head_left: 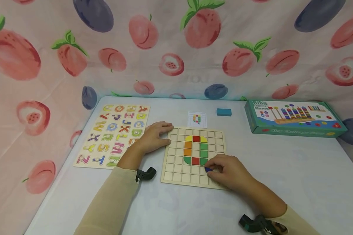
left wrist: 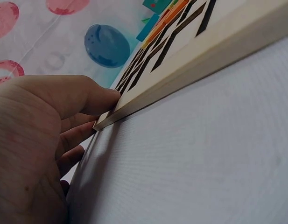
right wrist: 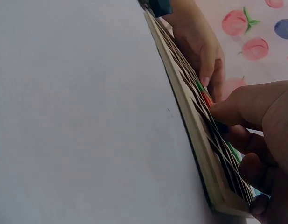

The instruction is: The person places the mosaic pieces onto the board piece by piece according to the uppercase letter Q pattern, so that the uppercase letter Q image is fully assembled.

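Observation:
A wooden grid board (head_left: 176, 178) lies on the table with red, yellow, orange and green pieces set in a ring shape. My right hand (head_left: 230, 171) pinches a small dark blue piece (head_left: 208, 169) between thumb and fingers, just below the ring's lower right corner. In the right wrist view that blue piece (right wrist: 222, 127) is partly hidden by the fingers. My left hand (head_left: 156, 137) rests at the board's upper left corner, its fingers mostly straight. The left wrist view shows the thumb (left wrist: 106, 100) touching the board's edge. Behind the board lies a pattern card (head_left: 203, 121) with a similar coloured figure.
A wooden alphabet puzzle (head_left: 106, 135) lies at the left, partly covered by the left arm. A blue block (head_left: 224, 112) lies behind the board to the right. Farther right is a green Ring Challenge Game box (head_left: 294, 130). A fruit-print cloth (head_left: 170, 32) hangs behind the table.

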`<state>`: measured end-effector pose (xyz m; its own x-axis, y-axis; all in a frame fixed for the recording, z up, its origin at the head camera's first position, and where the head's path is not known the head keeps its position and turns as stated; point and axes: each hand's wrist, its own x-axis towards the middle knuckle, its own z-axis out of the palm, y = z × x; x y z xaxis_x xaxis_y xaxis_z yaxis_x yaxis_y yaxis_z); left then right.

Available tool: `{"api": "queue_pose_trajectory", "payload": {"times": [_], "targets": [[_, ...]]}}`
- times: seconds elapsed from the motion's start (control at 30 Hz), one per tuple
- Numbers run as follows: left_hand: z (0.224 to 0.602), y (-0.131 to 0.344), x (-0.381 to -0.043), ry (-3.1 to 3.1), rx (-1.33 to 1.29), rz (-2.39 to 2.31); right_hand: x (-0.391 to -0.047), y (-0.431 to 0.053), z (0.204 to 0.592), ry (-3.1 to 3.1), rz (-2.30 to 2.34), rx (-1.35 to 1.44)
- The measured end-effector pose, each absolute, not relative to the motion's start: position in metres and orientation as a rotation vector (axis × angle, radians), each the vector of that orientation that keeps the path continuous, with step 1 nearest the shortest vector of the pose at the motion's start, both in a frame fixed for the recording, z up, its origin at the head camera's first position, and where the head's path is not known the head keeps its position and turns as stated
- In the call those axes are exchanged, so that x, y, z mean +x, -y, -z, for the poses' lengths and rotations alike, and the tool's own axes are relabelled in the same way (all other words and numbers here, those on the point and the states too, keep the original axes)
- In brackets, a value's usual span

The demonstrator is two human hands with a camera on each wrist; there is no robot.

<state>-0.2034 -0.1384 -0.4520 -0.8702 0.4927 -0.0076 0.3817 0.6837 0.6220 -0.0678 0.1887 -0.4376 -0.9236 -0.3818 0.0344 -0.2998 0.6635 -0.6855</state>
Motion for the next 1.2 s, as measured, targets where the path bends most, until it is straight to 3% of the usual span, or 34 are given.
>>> {"api": "queue_pose_trajectory", "payload": {"times": [0.33,0.77,1.2], "targets": [[0.452,0.138,-0.205,-2.713,0.704,-0.937,-0.067,-0.174,0.441,-2.832,1.009,-0.646],[0.453,0.138,-0.205,-2.720,0.703,-0.941,-0.064,-0.163,0.439,-2.868,1.014,-0.452],[0.454,0.138,-0.205,-2.726,0.700,-0.936,-0.061,-0.160,0.439,-2.898,0.990,-0.426]]}}
